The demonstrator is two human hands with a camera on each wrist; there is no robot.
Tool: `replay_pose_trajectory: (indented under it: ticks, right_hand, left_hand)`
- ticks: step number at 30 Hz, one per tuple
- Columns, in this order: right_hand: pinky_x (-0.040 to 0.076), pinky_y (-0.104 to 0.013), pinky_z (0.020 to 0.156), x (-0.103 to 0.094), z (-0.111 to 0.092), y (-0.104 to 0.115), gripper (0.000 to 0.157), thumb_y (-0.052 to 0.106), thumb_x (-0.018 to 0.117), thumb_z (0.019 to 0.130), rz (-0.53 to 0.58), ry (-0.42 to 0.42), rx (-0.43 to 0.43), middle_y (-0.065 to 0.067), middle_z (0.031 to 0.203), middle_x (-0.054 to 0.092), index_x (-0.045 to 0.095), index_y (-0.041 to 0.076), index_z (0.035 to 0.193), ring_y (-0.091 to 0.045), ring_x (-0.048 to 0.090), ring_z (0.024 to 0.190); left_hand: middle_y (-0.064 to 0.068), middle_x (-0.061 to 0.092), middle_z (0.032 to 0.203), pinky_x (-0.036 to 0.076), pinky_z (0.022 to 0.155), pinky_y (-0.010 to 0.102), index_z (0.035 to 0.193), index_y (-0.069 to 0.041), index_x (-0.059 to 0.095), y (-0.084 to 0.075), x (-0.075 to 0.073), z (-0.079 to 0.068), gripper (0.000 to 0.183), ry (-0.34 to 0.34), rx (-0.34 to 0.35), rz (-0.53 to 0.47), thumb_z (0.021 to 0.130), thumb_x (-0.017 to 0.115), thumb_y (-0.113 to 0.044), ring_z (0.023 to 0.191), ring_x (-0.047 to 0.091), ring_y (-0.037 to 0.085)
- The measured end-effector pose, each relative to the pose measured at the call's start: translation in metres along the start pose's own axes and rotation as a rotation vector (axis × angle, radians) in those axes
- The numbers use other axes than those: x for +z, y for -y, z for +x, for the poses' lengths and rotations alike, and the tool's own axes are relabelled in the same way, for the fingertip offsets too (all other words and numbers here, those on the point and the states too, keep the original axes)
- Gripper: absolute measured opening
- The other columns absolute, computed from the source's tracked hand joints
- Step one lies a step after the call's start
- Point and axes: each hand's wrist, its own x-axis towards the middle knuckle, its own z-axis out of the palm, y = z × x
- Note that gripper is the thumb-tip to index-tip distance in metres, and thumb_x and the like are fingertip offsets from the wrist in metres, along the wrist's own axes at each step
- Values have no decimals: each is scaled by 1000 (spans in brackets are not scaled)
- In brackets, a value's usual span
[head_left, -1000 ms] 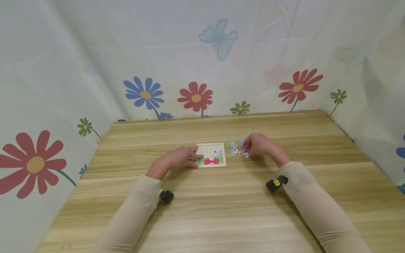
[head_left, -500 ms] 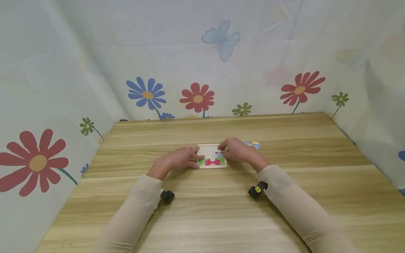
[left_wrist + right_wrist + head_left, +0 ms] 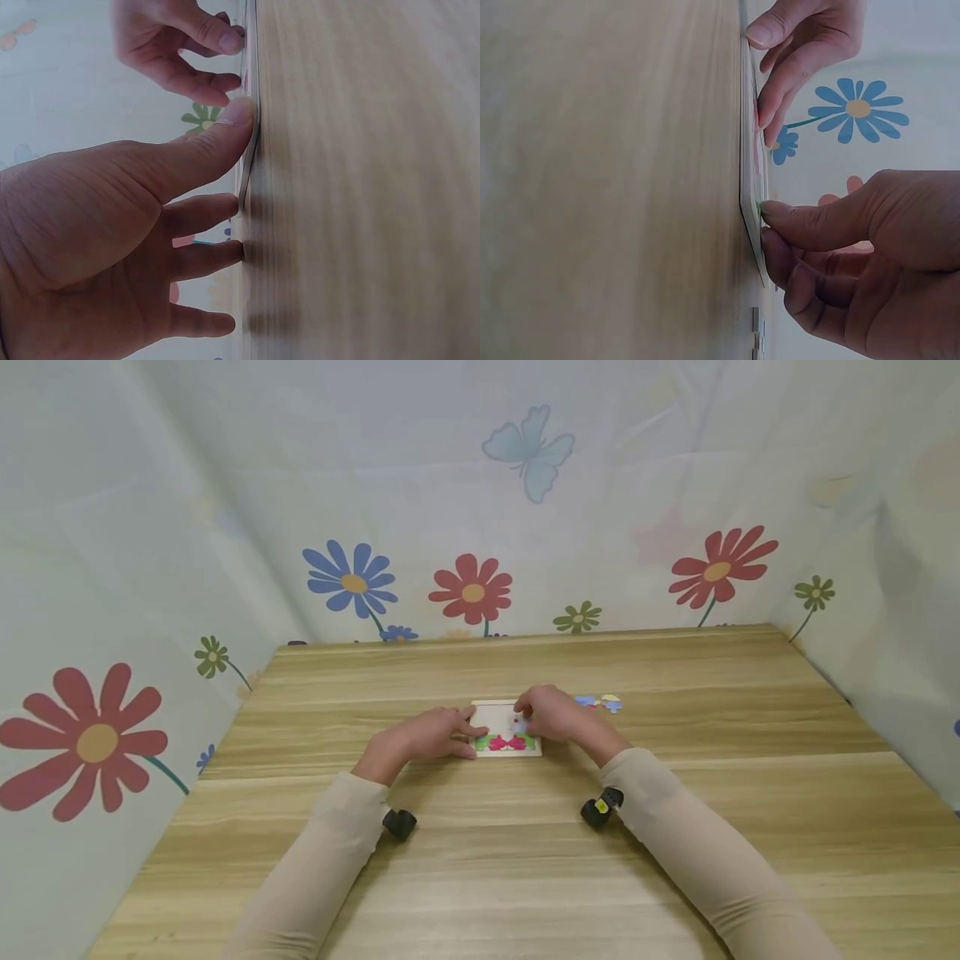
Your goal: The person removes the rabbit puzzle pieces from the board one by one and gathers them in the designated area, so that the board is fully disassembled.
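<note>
A small wooden puzzle board (image 3: 491, 714) lies flat on the table, with red and green picture pieces along its near side. My left hand (image 3: 427, 735) steadies its left edge; in the left wrist view, the thumb of the left hand (image 3: 112, 210) touches the rim and the fingers are extended. Over the board's right side is my right hand (image 3: 555, 714). In the right wrist view, the right hand (image 3: 885, 262) pinches close at the board's surface with thumb and index finger, the other fingers curled. The puzzle piece at its fingertips is mostly hidden.
Several loose blue and yellow puzzle pieces (image 3: 611, 702) lie right of the board, partly behind the right hand. The wood-grain table (image 3: 480, 860) meets a flower-printed curtain (image 3: 420, 493) at its back and sides. Each wrist wears a black camera (image 3: 600, 808).
My right hand has moved left from the loose pieces to the right side of the board. The pink animal piece no longer shows beside the board. My left hand has stayed at the board's left edge.
</note>
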Motion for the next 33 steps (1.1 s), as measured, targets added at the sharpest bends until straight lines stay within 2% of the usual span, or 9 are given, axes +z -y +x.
replay_pose_trajectory:
  ticks: [13,19,23,27,33]
  right_hand:
    - [51,-41,94,2,1,3,32,-2,70,88,-47,5,15,-15,111,69,69,-5,120,-27,62,103]
    - [51,-41,93,5,3,3,26,-5,67,87,-77,3,-13,-15,110,70,73,-3,112,-27,62,102]
    - [51,-38,86,4,2,3,21,-5,68,86,-81,-6,-5,-13,105,65,70,-1,106,-25,58,97]
    - [48,-34,74,3,0,3,21,-4,69,86,-51,-17,11,-11,99,62,66,1,106,-22,53,84]
    - [47,-32,71,0,-4,3,21,0,72,87,-43,-32,3,-8,91,63,66,3,107,-20,53,78]
  left_hand:
    - [14,27,161,31,116,45,143,-22,54,0,-1,-1,53,7,10,4,94,70,-32,145,32,35]
    - [14,26,162,29,116,45,143,-22,54,0,-1,-1,53,12,12,-1,94,70,-32,146,30,35]
    - [14,26,162,29,117,45,144,-23,53,0,-1,-1,53,12,10,-4,94,70,-32,146,29,35]
    - [14,26,162,29,117,46,144,-23,53,1,-1,0,53,11,12,-3,94,69,-32,146,29,35]
    - [14,27,162,30,116,46,144,-22,53,0,-1,0,53,15,11,9,95,69,-32,145,31,35]
